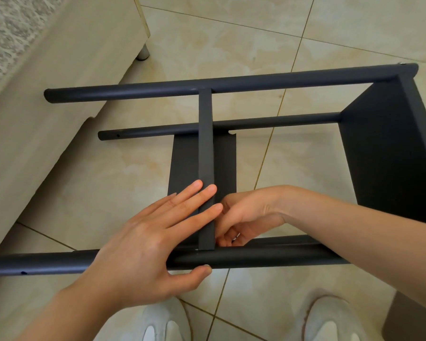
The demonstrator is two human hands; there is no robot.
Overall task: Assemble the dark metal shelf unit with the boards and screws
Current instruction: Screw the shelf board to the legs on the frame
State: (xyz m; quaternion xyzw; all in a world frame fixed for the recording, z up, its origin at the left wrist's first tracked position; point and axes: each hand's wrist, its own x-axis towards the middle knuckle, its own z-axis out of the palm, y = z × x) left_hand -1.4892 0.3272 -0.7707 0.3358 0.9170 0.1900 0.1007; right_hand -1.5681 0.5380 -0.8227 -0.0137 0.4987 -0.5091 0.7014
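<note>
The dark metal shelf unit lies on its side on the tiled floor, with round legs running left to right. One board [389, 148] is fixed at the right end. A second board [205, 153] stands edge-up between the far leg [138, 91] and the near leg [268, 257]. My left hand [143, 247] lies flat on the near leg and against this board's left face, thumb under the tube. Right of the board, my right hand [244, 217] is curled, its fingers tucked at the joint with the near leg. A small light thing shows between its fingers; I cannot tell what.
A cream sofa base [59, 99] with a round foot [143, 52] fills the left. My two white shoes [165, 323] stand at the bottom edge. A dark object [413, 318] sits at the bottom right corner. Open tile lies beyond the far leg.
</note>
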